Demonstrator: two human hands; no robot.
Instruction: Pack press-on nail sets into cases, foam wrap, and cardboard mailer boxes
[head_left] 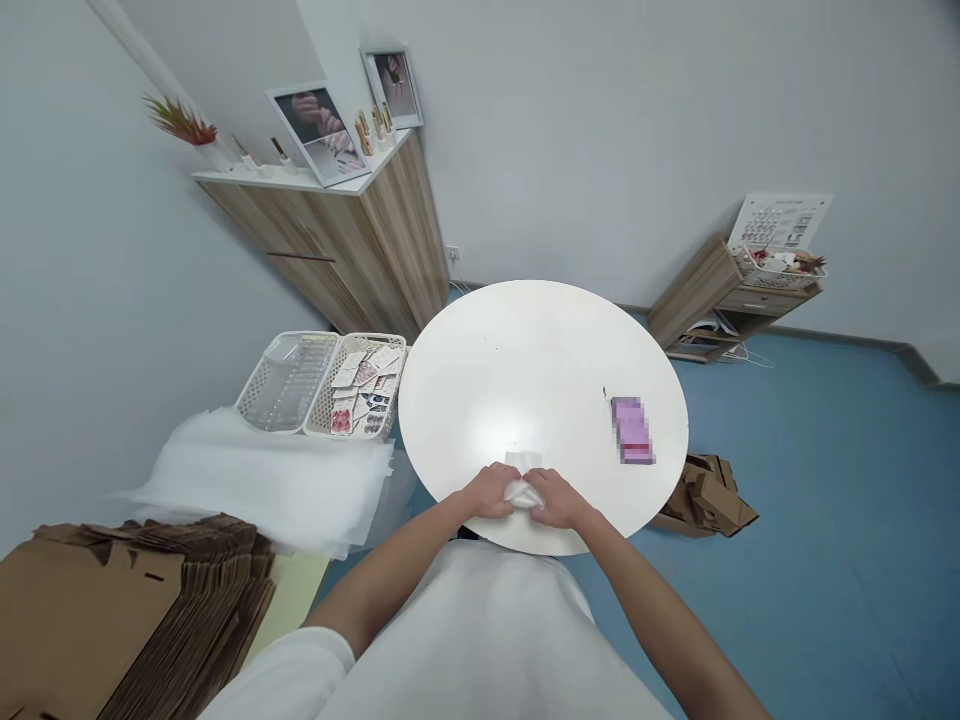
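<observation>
Left hand (pixel 493 490) angled inward, right hand (pixel 557 498) mirroring, both gripping white wrap (pixel 523 494)

left hand (pixel 491 490) + right hand (pixel 556 498) both gripping white wrap (pixel 523 494) near front edge of round table (pixel 517 350), pixelated purple item (pixel 634 432) off to the right

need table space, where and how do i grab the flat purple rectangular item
Probably grip the flat purple rectangular item across its long edges, reaching from the near side with the right hand, the closer one. Its long sides run roughly forward, so the hand can straddle them; pixelation hides finer detail.
</observation>
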